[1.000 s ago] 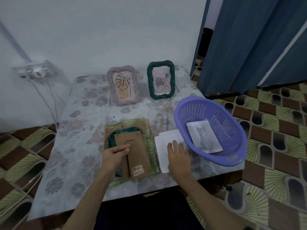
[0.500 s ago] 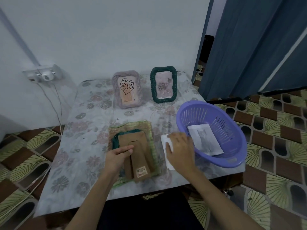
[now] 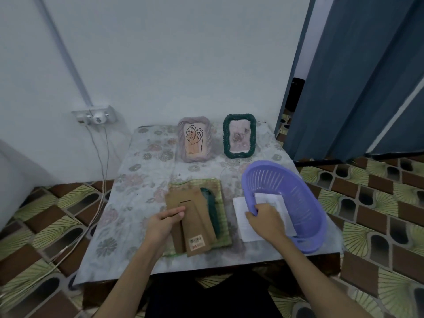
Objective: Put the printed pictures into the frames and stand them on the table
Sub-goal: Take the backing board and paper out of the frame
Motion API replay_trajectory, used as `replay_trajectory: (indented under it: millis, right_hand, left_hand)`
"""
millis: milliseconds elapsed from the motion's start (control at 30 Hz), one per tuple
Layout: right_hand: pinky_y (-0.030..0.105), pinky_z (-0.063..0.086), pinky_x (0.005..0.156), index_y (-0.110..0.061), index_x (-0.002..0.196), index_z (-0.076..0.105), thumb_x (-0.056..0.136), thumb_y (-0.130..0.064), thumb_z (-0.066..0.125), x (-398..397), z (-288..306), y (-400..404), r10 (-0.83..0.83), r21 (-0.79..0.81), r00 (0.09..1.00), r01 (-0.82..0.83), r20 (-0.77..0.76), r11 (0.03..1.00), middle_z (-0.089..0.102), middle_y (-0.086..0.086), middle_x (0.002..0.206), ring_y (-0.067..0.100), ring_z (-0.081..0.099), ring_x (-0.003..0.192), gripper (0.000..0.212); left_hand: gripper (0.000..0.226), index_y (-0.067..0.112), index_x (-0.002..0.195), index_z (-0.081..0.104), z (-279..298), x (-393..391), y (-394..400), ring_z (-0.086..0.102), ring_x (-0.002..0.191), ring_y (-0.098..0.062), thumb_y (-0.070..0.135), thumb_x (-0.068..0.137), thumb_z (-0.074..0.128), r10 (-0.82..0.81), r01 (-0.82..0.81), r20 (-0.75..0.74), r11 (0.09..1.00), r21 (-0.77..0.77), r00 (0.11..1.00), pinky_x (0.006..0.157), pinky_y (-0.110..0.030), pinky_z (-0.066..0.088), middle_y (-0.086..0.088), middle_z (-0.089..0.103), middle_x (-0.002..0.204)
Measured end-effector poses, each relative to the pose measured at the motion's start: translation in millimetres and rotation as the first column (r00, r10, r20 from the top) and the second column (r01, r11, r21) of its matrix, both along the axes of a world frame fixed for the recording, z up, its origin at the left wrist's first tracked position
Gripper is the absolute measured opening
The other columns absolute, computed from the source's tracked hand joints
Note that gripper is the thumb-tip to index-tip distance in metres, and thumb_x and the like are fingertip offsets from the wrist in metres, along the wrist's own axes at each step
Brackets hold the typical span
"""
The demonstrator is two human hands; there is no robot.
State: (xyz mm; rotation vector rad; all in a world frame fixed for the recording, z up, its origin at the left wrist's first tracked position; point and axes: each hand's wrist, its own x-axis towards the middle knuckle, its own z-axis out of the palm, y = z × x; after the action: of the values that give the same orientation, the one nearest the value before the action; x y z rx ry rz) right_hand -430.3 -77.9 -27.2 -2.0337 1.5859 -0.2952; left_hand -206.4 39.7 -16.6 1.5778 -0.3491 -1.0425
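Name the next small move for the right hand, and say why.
Probably lift one print clear: the right hand is on the white sheets at the purple basket, while the left hand steadies the face-down frame, which awaits a picture.

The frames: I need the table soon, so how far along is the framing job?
Done: two frames stand upright at the back, the lilac frame with a leaf drawing and a dark green frame with a rose print. In hand: a third frame lies face down, the left hand resting on its brown backing, while the right hand grips a sheet of paper at the purple basket. Left: inserting a picture, closing it, standing it up.
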Motion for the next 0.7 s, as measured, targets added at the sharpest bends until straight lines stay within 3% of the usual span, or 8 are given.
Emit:
replay_trajectory:
  millis: [100,167,233,267,333,400,533,700]
  right_hand:
    - [0.038,0.049,0.068,-0.007,0.082,0.053,0.093,-0.036,0.052,9.0,-8.7,11.4,0.058,0.076,0.985,-0.045,-0.165,0.996,0.047,0.004,0.070,0.023,0.049,0.070,0.032]
    - [0.043,0.047,0.086,-0.006,0.111,0.056,0.092,-0.039,0.052,16.2,-8.6,22.1,-0.021,-0.092,0.975,0.000,-0.223,0.996,0.059,0.009,0.101,0.029,0.055,0.096,0.039]
    - [0.045,0.042,0.089,-0.007,0.117,0.057,0.090,-0.036,0.056,28.8,-1.2,36.7,-0.150,-0.332,0.988,0.130,-0.033,0.934,0.059,0.011,0.115,0.034,0.052,0.109,0.040]
    - [0.044,0.042,0.087,-0.009,0.112,0.059,0.091,-0.036,0.056,38.1,9.2,44.6,-0.150,-0.320,0.981,0.181,0.120,0.930,0.060,0.011,0.113,0.032,0.053,0.107,0.035]
    - [0.035,0.044,0.076,-0.012,0.090,0.059,0.091,-0.044,0.052,58.4,29.0,57.0,-0.083,0.001,0.928,0.089,0.363,0.996,0.062,0.010,0.095,0.025,0.058,0.090,0.033]
    - [0.022,0.040,0.060,-0.010,0.069,0.052,0.086,-0.045,0.059,79.2,36.2,68.3,-0.028,0.266,0.882,-0.111,0.470,0.957,0.057,0.008,0.071,0.016,0.054,0.066,0.039]
    - [0.023,0.045,0.065,-0.017,0.067,0.057,0.083,-0.019,0.068,107.3,26.4,77.7,-0.065,0.349,0.854,-0.141,0.516,0.927,0.062,0.003,0.075,0.018,0.060,0.078,0.020]
    - [0.027,0.046,0.062,-0.009,0.080,0.063,0.091,-0.015,0.058,130.3,21.9,69.6,-0.309,0.485,0.792,0.019,0.527,0.874,0.065,0.007,0.087,0.022,0.060,0.082,0.013]
  left_hand:
    - [0.012,0.014,0.082,0.073,4.6,1.4,10.0,0.054,0.116,-0.028,0.003,0.083,0.067,0.017,-0.017,-0.004,1.000,-0.012,1.000,0.102,-0.042,0.044,-0.008,0.064,0.104]
    - [0.012,0.013,0.083,0.072,8.2,5.1,19.3,0.055,0.113,-0.028,0.002,0.083,0.066,0.036,-0.037,-0.017,0.999,-0.024,0.999,0.096,-0.038,0.047,-0.008,0.065,0.102]
    - [0.013,0.010,0.083,0.071,12.3,7.6,27.1,0.056,0.107,-0.026,-0.001,0.084,0.064,0.056,-0.060,-0.076,0.997,-0.048,0.996,0.086,-0.033,0.049,-0.010,0.064,0.102]
    - [0.014,0.009,0.082,0.071,14.2,8.9,30.4,0.057,0.103,-0.026,-0.002,0.085,0.063,0.066,-0.074,-0.116,0.995,-0.066,0.991,0.080,-0.030,0.049,-0.011,0.064,0.102]
    - [0.014,0.006,0.085,0.070,18.9,9.0,35.4,0.060,0.092,-0.022,-0.003,0.086,0.061,0.075,-0.094,-0.185,0.991,-0.096,0.980,0.070,-0.026,0.048,-0.011,0.065,0.098]
    - [0.013,0.003,0.091,0.069,23.0,8.7,37.9,0.061,0.085,-0.018,-0.004,0.086,0.059,0.075,-0.101,-0.210,0.989,-0.113,0.975,0.067,-0.025,0.050,-0.008,0.066,0.091]
    - [0.015,0.003,0.094,0.068,25.5,16.3,45.6,0.062,0.084,-0.015,-0.005,0.086,0.059,0.083,-0.105,-0.171,0.987,-0.124,0.982,0.062,-0.019,0.056,-0.006,0.067,0.090]
    - [0.022,0.002,0.096,0.063,20.9,40.7,64.2,0.064,0.086,-0.020,-0.014,0.087,0.051,0.104,-0.139,-0.181,0.971,-0.196,0.978,0.065,-0.019,0.057,-0.014,0.066,0.096]
